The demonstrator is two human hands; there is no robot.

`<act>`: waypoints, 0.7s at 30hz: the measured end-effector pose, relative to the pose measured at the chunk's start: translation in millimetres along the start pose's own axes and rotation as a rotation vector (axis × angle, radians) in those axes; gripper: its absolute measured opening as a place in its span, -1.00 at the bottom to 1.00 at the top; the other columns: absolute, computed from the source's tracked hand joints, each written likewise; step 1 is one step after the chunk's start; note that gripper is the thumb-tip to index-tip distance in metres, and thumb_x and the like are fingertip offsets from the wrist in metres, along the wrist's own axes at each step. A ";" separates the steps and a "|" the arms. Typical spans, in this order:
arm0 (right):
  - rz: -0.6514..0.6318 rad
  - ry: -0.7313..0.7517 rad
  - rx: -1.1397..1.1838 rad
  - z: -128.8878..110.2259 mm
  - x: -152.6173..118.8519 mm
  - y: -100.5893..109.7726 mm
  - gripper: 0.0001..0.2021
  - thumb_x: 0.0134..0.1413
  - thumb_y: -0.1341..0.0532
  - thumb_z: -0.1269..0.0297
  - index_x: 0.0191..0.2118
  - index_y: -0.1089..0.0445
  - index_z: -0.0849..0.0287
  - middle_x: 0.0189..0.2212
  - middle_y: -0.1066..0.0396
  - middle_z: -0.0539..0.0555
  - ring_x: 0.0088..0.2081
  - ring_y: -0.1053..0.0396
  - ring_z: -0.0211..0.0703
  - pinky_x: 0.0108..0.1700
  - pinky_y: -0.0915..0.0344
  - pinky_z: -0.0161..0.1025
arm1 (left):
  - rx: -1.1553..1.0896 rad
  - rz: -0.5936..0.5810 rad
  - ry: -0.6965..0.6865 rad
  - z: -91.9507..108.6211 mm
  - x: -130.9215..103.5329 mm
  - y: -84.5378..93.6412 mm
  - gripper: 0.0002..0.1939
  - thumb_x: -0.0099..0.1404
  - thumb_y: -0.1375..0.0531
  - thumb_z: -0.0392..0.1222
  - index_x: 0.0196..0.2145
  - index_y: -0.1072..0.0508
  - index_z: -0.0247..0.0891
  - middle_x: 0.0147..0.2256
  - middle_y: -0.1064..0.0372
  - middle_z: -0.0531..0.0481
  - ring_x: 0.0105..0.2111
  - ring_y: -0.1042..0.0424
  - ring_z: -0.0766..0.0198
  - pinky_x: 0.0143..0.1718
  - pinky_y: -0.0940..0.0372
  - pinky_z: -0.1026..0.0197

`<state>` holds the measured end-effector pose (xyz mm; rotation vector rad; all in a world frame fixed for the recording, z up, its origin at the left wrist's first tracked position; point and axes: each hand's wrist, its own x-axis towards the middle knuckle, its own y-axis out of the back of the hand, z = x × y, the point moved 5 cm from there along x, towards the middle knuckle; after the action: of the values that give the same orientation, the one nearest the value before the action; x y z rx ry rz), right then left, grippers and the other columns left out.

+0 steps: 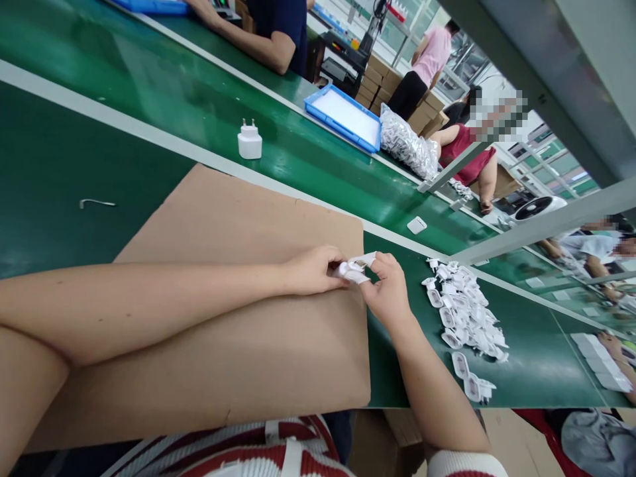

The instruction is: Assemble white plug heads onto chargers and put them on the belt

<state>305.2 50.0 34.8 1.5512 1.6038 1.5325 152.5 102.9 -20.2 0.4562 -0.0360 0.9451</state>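
Over the right part of a brown cardboard sheet [238, 344], my two hands meet at a small white plastic charger part [344, 268]. My left hand [315, 270] is closed around its left side, the fingertips partly hidden. From the right, my right hand [390, 285] pinches at the same part with thumb and index finger, both in white finger covers. The covers and the part blend, so its exact shape is unclear. Right of my right hand lies a heap of white charger housings [462, 308], some showing plug pins.
Beyond a pale rail runs a green belt carrying a white plug charger [250, 142] and a white housing piece [417, 225]. A thin bent metal tool [98, 203] lies at left. Across stand a blue tray [342, 116], a bag of parts [407, 142] and several co-workers. A metal post [546, 228] rises at right.
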 end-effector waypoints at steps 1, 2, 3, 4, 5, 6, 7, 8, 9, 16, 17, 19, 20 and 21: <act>0.020 0.006 -0.027 -0.3 -0.8 -0.3 -0.92 0.12 -0.28 0.38 -0.37 -0.50 0.07 -0.42 -0.37 0.06 -0.27 -0.30 -0.02 -0.23 -0.23 -0.13 | -0.002 -0.021 -0.007 0.9 1.0 0.5 -0.70 0.14 -0.38 0.07 -0.36 -0.55 -0.22 -0.37 -0.46 -0.03 -0.30 -0.43 0.10 -0.27 -0.28 0.14; 0.036 0.011 -0.045 -0.4 -1.5 -0.9 -0.92 0.13 -0.28 0.36 -0.37 -0.50 0.07 -0.42 -0.36 0.06 -0.27 -0.29 -0.02 -0.23 -0.22 -0.13 | -0.018 -0.061 -0.013 1.8 2.1 0.4 -0.71 0.16 -0.35 0.07 -0.38 -0.54 -0.23 -0.39 -0.45 -0.02 -0.31 -0.42 0.11 -0.27 -0.28 0.14; 0.046 0.015 -0.053 -0.2 -2.2 -1.8 -0.93 0.13 -0.28 0.35 -0.36 -0.51 0.07 -0.42 -0.36 0.06 -0.27 -0.28 -0.02 -0.23 -0.21 -0.13 | -0.048 -0.108 -0.016 2.6 3.0 0.0 -0.71 0.20 -0.30 0.08 -0.41 -0.54 -0.23 -0.40 -0.44 -0.02 -0.32 -0.41 0.12 -0.27 -0.28 0.14; 0.049 0.014 -0.052 0.4 -2.7 -2.7 -0.92 0.14 -0.27 0.36 -0.35 -0.51 0.07 -0.41 -0.36 0.06 -0.27 -0.28 -0.02 -0.23 -0.21 -0.13 | -0.084 -0.150 -0.012 3.0 3.8 -0.3 -0.67 0.26 -0.23 0.09 -0.44 -0.52 -0.23 -0.42 -0.42 -0.02 -0.33 -0.40 0.13 -0.26 -0.29 0.13; 0.047 0.009 -0.045 1.3 -3.0 -3.5 -0.92 0.13 -0.27 0.36 -0.34 -0.51 0.06 -0.41 -0.36 0.06 -0.28 -0.28 -0.02 -0.23 -0.21 -0.13 | -0.114 -0.176 0.000 2.8 4.4 -0.4 -0.62 0.32 -0.16 0.11 -0.47 -0.50 -0.23 -0.43 -0.41 -0.02 -0.34 -0.39 0.13 -0.24 -0.30 0.12; 0.043 0.005 -0.032 2.2 -3.0 -4.1 -0.91 0.13 -0.26 0.37 -0.35 -0.51 0.06 -0.41 -0.35 0.06 -0.28 -0.27 -0.03 -0.23 -0.22 -0.14 | -0.126 -0.181 0.017 1.8 4.8 -0.1 -0.56 0.38 -0.08 0.13 -0.48 -0.48 -0.23 -0.44 -0.40 -0.03 -0.35 -0.38 0.14 -0.23 -0.31 0.11; 0.037 0.002 -0.017 3.2 -2.7 -4.6 -0.91 0.12 -0.26 0.38 -0.35 -0.51 0.06 -0.42 -0.34 0.06 -0.28 -0.27 -0.03 -0.23 -0.23 -0.13 | -0.116 -0.163 0.034 0.4 5.0 0.4 -0.51 0.42 -0.02 0.14 -0.48 -0.47 -0.23 -0.44 -0.40 -0.04 -0.35 -0.38 0.13 -0.21 -0.32 0.09; 0.033 0.001 -0.004 4.1 -2.2 -4.7 -0.91 0.11 -0.27 0.39 -0.36 -0.50 0.06 -0.42 -0.34 0.06 -0.28 -0.27 -0.02 -0.22 -0.24 -0.13 | -0.083 -0.129 0.043 -1.1 5.1 1.2 -0.49 0.45 0.01 0.14 -0.46 -0.47 -0.23 -0.41 -0.42 -0.06 -0.33 -0.39 0.11 -0.17 -0.34 0.06; 0.029 0.000 0.008 4.8 -1.5 -4.8 -0.91 0.09 -0.27 0.40 -0.37 -0.50 0.07 -0.42 -0.33 0.06 -0.27 -0.27 -0.02 -0.21 -0.25 -0.12 | -0.033 -0.088 0.044 -2.4 4.9 1.9 -0.50 0.47 0.03 0.13 -0.41 -0.49 -0.22 -0.36 -0.45 -0.08 -0.27 -0.42 0.08 -0.10 -0.35 0.03; 0.046 -0.091 0.177 9.1 -4.0 -10.2 -0.85 0.07 -0.31 0.41 -0.24 -0.59 0.07 -0.33 -0.46 0.07 -0.22 -0.38 -0.02 -0.13 -0.34 -0.11 | 0.063 -0.035 0.054 -7.1 -0.1 4.4 -0.56 0.46 -0.03 0.10 -0.10 -0.62 -0.16 -0.01 -0.51 -0.13 0.10 -0.40 -0.05 0.29 -0.20 -0.10; 0.065 -0.111 0.191 9.5 -5.8 -11.2 -0.85 0.06 -0.33 0.40 -0.23 -0.60 0.06 -0.33 -0.47 0.06 -0.22 -0.39 -0.02 -0.11 -0.35 -0.12 | 0.003 -0.052 0.041 -5.4 -1.5 5.2 -0.56 0.45 -0.06 0.13 -0.04 -0.61 -0.16 0.03 -0.50 -0.13 0.10 -0.40 -0.03 0.27 -0.24 -0.07; 0.088 -0.145 0.210 11.4 -8.3 -13.5 -0.84 0.04 -0.36 0.40 -0.23 -0.61 0.05 -0.34 -0.49 0.05 -0.20 -0.41 -0.03 -0.08 -0.36 -0.12 | -0.105 -0.094 0.038 -2.1 -4.6 6.2 -0.49 0.40 -0.15 0.17 0.13 -0.55 -0.15 0.11 -0.47 -0.12 0.09 -0.43 -0.01 0.19 -0.33 -0.01; 0.090 -0.157 0.230 13.1 -8.6 -14.4 -0.82 0.02 -0.37 0.41 -0.22 -0.61 0.05 -0.32 -0.51 0.04 -0.18 -0.42 -0.03 -0.05 -0.37 -0.12 | -0.133 -0.116 0.048 -0.9 -6.1 6.0 -0.44 0.37 -0.18 0.19 0.19 -0.50 -0.15 0.13 -0.47 -0.12 0.06 -0.46 -0.01 0.15 -0.37 0.00; 0.083 -0.166 0.268 15.8 -8.2 -14.9 -0.80 0.01 -0.39 0.41 -0.20 -0.61 0.05 -0.29 -0.54 0.04 -0.14 -0.44 -0.03 -0.01 -0.38 -0.11 | -0.138 -0.139 0.061 0.3 -7.4 5.1 -0.40 0.36 -0.20 0.22 0.22 -0.47 -0.15 0.11 -0.48 -0.12 0.03 -0.48 -0.01 0.11 -0.39 0.01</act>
<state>315.1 52.6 14.0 1.8549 1.7216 1.2295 144.1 99.6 -19.7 0.2983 -0.0138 0.8137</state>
